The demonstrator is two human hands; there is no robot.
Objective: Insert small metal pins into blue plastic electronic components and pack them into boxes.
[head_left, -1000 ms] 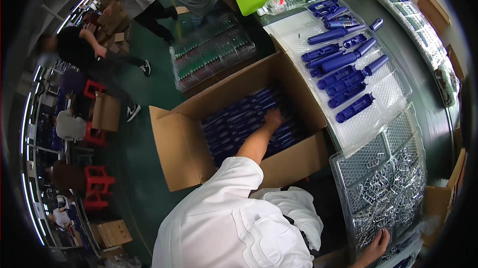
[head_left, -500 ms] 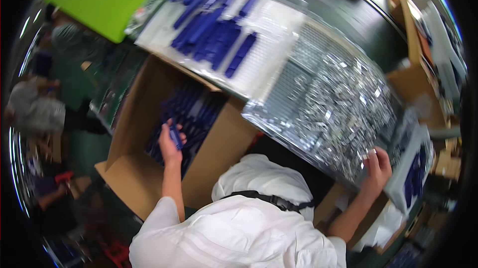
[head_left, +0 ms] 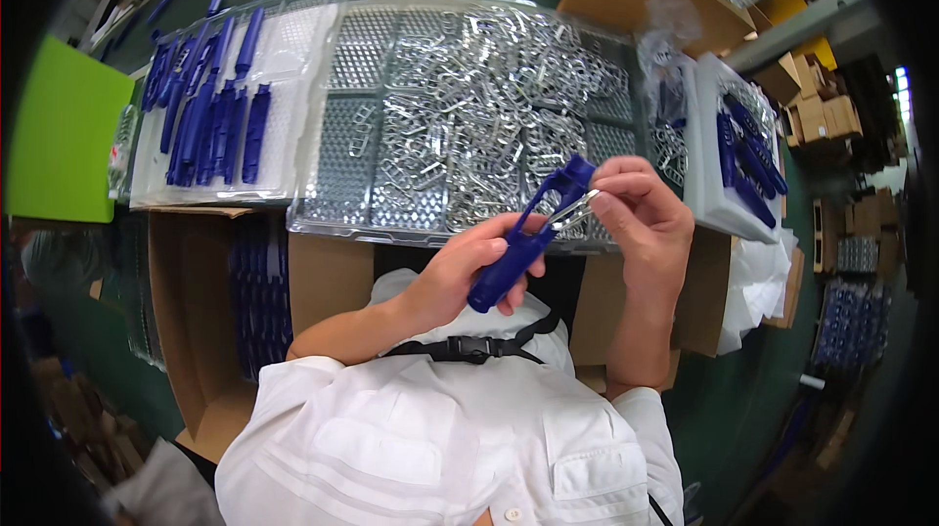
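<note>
My left hand (head_left: 452,272) is wrapped round a long blue plastic handle piece (head_left: 507,270), which slants up to the right in front of my chest. Its far end has an open cut-out. Between thumb and fingers of my right hand (head_left: 648,218) is a small shiny metal clip (head_left: 577,210), held at that cut-out. Whether the clip is seated in the blue piece I cannot tell. Just beyond my hands lies a clear tray (head_left: 328,166) heaped with similar loose metal clips (head_left: 489,96).
Left of the clips, a white tray (head_left: 279,130) bears several blue pieces (head_left: 210,125). Below it stands a cardboard box (head_left: 191,296) with rows of blue pieces inside. A white foam tray (head_left: 706,169) with blue parts sits at right. A green panel (head_left: 64,140) rises far left.
My left hand has come out of the cardboard box with a blue handle piece. My right hand has left the clip tray's edge, and both hands now meet in front of me. The view has turned.
</note>
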